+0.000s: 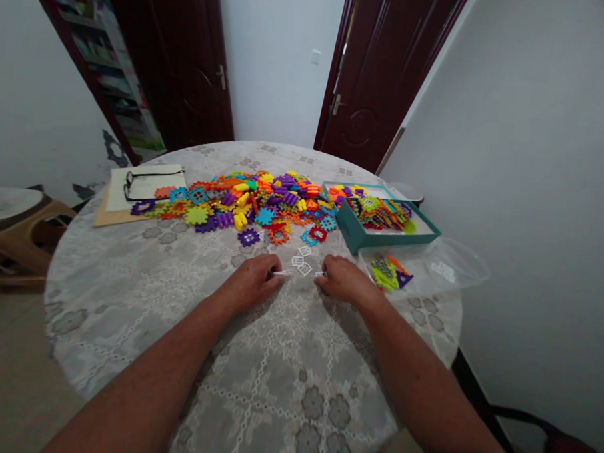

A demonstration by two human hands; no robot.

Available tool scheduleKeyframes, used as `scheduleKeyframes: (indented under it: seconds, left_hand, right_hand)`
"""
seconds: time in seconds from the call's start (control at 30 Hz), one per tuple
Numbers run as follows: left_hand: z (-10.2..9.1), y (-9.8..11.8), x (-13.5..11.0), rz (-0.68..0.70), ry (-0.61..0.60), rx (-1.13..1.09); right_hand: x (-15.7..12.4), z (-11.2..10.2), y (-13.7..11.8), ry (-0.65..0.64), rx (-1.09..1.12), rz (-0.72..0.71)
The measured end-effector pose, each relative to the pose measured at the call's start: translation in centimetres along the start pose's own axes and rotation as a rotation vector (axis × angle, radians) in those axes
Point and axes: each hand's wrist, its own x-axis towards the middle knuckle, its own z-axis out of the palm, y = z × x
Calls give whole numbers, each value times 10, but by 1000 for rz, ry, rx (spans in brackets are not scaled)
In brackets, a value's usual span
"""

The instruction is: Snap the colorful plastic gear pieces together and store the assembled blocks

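The left hand (252, 279) was closed in a pinch on a thin white piece (282, 272), while the right hand (346, 280), its fingers likewise drawn together, gripped a second white piece (320, 274) a short way apart. Three white lattice pieces (298, 260) lay clustered between and just beyond the hands on the patterned tablecloth (276, 359). Behind them spread a heap of coloured pieces (265, 215), with a green box (352, 230) at its right.

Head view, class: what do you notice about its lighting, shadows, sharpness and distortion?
In the head view, light looks dim; soft shadows fall on the tablecloth beside the left hand and right hand; the white pieces lack crisp detail; the dark doors lean outward, suggesting wide-angle distortion.
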Motion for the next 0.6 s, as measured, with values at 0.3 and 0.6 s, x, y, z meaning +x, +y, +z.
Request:
scheduleKeyframes:
  seconds: [0.3,0.6]
  left_hand:
    - [-1,3,1,-14,-25,10]
    - [-5,11,1,-53,-48,-7]
  right_hand:
    - [3,-1,13,-44,121,-33]
    - [10,17,-3,125,516,-191]
